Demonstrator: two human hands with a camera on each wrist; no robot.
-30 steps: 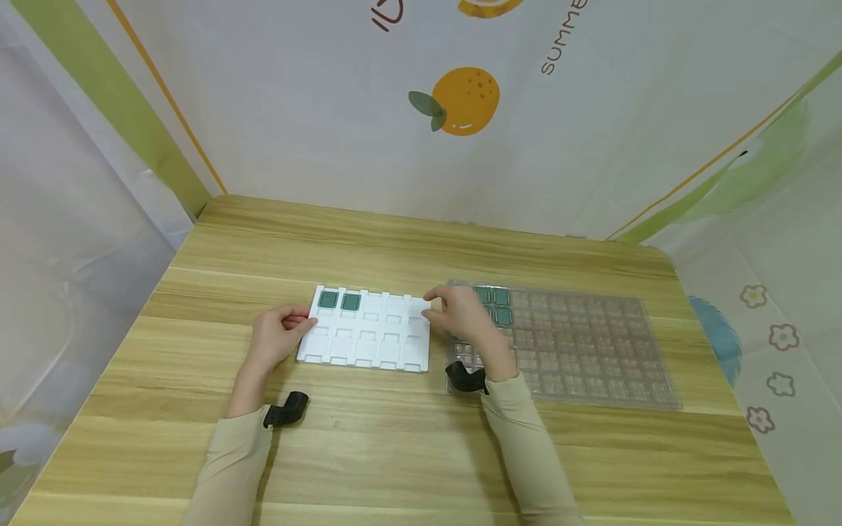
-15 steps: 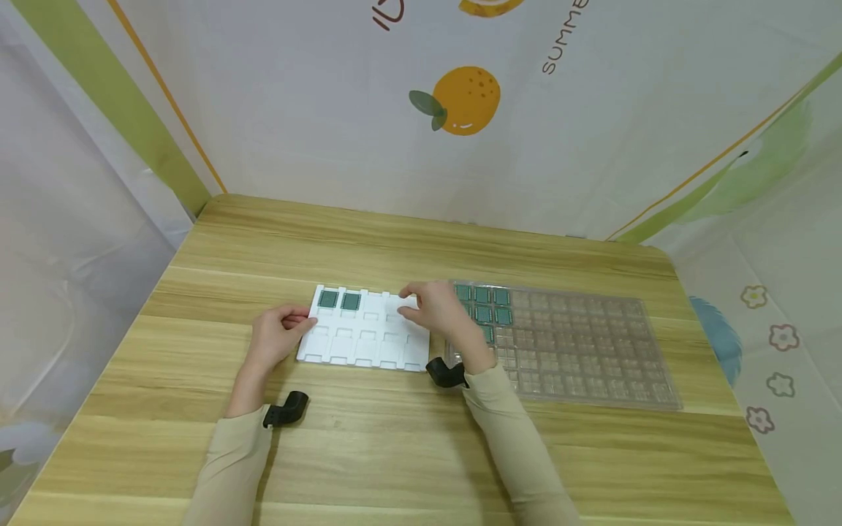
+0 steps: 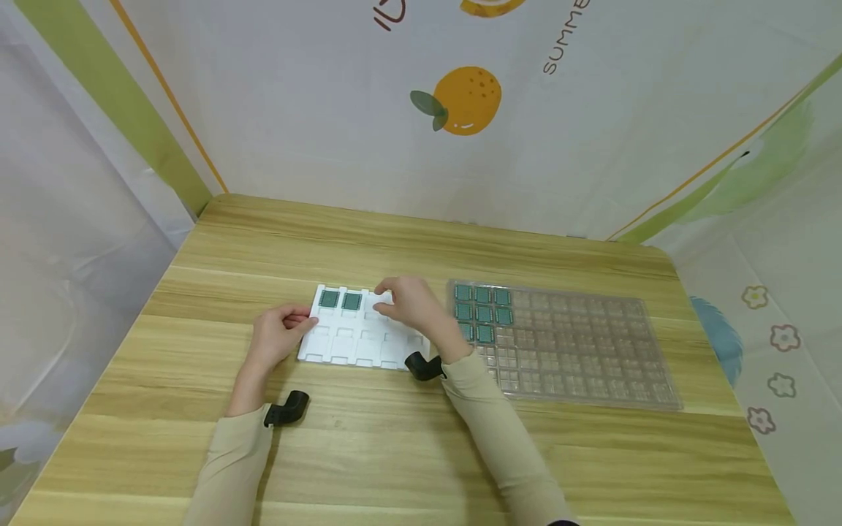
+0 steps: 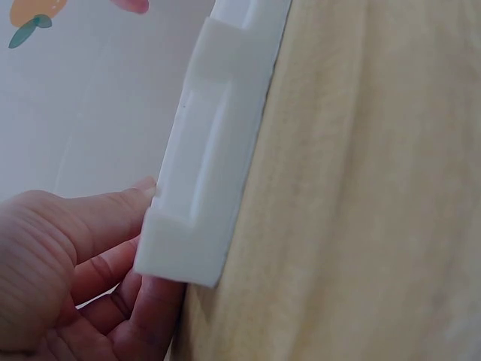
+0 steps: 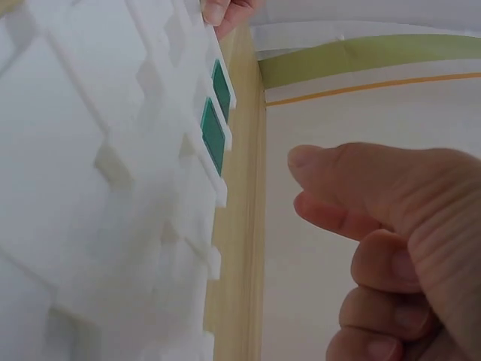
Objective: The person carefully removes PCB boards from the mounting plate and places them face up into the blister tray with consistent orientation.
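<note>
In the head view a white tray [image 3: 338,343] with moulded pockets lies on the table. Two green square chips [image 3: 351,301] sit in the far row at its left end. My left hand [image 3: 278,337] pinches the tray's left edge, thumb on top and fingers beneath. Above the tray's far row hovers my right hand [image 3: 413,305], thumb and index finger a little apart with nothing visible between them. Its other fingers curl loosely in the right wrist view, apart from the chips [image 5: 213,137]. To the right lies a clear plastic tray [image 3: 579,351] with several green chips in its far left corner.
The wooden table [image 3: 368,453] carries both trays, a narrow gap between them. A black wrist mount [image 3: 287,409] sits on the left cuff, another [image 3: 423,366] on the right. Printed curtains [image 3: 316,109] hang behind the table and at both sides.
My right hand has moved left, from the gap beside the clear tray to above the white tray. More chips in the clear tray are now uncovered. The left hand stays put.
</note>
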